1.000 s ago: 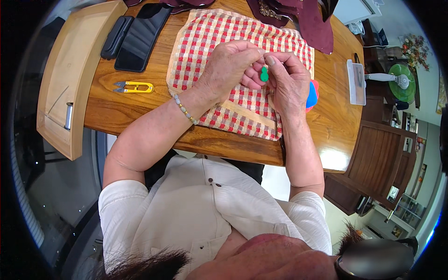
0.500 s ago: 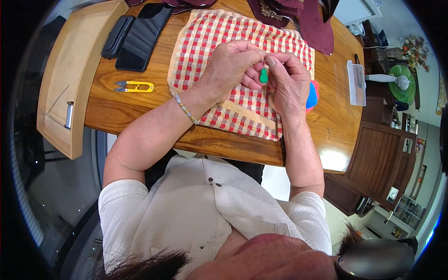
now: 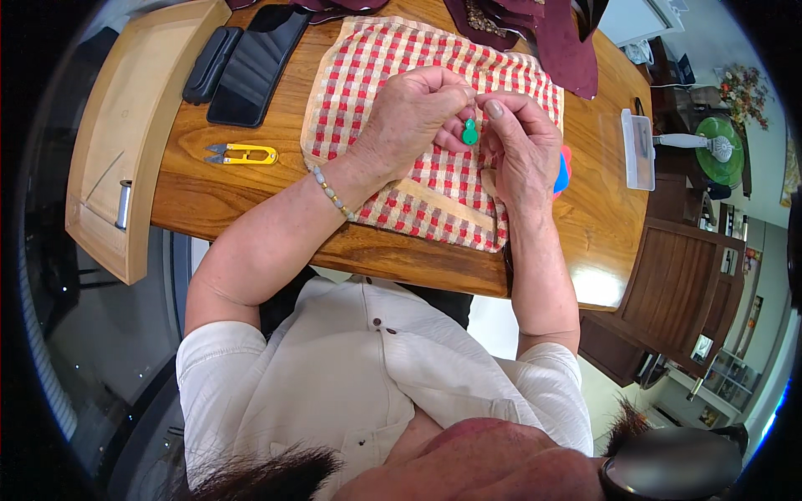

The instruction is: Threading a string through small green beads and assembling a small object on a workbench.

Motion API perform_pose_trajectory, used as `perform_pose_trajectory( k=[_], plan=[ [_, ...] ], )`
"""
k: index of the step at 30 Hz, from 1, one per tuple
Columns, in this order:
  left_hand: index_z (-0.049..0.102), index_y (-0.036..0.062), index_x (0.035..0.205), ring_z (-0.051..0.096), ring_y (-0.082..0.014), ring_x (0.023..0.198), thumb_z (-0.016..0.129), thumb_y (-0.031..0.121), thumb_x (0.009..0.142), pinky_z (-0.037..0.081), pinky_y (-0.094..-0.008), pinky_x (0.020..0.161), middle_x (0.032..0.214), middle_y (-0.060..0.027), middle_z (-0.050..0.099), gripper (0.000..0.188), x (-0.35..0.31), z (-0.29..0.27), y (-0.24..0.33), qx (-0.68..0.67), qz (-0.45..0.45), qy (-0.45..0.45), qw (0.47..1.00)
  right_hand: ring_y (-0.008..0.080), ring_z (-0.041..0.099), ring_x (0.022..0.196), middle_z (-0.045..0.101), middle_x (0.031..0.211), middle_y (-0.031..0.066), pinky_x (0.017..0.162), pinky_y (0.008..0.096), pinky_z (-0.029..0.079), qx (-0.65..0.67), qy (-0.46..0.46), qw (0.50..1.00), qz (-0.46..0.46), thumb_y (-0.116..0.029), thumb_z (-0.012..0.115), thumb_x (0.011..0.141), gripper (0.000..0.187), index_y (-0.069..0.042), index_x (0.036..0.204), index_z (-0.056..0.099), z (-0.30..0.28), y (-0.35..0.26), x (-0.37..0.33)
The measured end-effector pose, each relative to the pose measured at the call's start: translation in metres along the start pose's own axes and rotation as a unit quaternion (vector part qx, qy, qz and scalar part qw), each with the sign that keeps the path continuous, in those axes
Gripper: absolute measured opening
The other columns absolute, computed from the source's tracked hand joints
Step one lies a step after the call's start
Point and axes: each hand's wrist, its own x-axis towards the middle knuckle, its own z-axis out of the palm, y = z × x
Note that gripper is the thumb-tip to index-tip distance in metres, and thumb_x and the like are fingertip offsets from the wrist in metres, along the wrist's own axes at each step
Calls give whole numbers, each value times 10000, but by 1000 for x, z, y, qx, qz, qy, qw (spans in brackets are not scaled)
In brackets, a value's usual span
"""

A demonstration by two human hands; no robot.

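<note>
My left hand [image 3: 413, 113] and my right hand [image 3: 525, 150] meet fingertip to fingertip above a red, cream and brown checked cloth [image 3: 355, 92]. Both pinch closed, thumb against forefinger. Just below the pinches hangs a small green gourd-shaped piece [image 3: 470, 132] that looks like a needle threader. Which hand bears it cannot be told, and whatever fine thread or needle sits between the fingertips is too small to make out. Beyond my right wrist a blue and red object [image 3: 561, 173] is partly hidden.
Yellow thread snips [image 3: 242, 154] lie left of the cloth. Past them are a black phone [image 3: 255, 71], a black case [image 3: 212, 65] and a wooden tray [image 3: 134, 108] with a thread spool [image 3: 124, 206]. Maroon fabric [image 3: 568, 50] lies at the back; a clear plastic box [image 3: 638, 150] stands right.
The green piece has risen slightly and turned its broader side into view. My right hand has shifted a little right; my left hand has barely moved.
</note>
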Motion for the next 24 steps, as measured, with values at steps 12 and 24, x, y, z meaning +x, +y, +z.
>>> perform_pose_trajectory(
  k=[12, 24],
  plan=[
    [615, 23, 955, 649, -75, 655, 584, 182, 927, 557, -180, 548, 816, -60, 663, 165, -1, -1, 3, 20, 21, -4, 1000, 30, 488, 601, 602, 846, -4, 497, 166, 398, -106, -14, 993, -55, -101, 649, 884, 78, -25, 893, 660, -15, -7, 2],
    [622, 24, 963, 646, -83, 659, 595, 192, 920, 564, -199, 553, 817, -61, 665, 175, 0, 0, 3, 43, 18, -5, 999, 48, 508, 735, 603, 880, 19, 622, 191, 422, -222, -83, 970, -56, -35, 601, 848, 58, -7, 806, 631, -24, -17, 3]
  ],
)
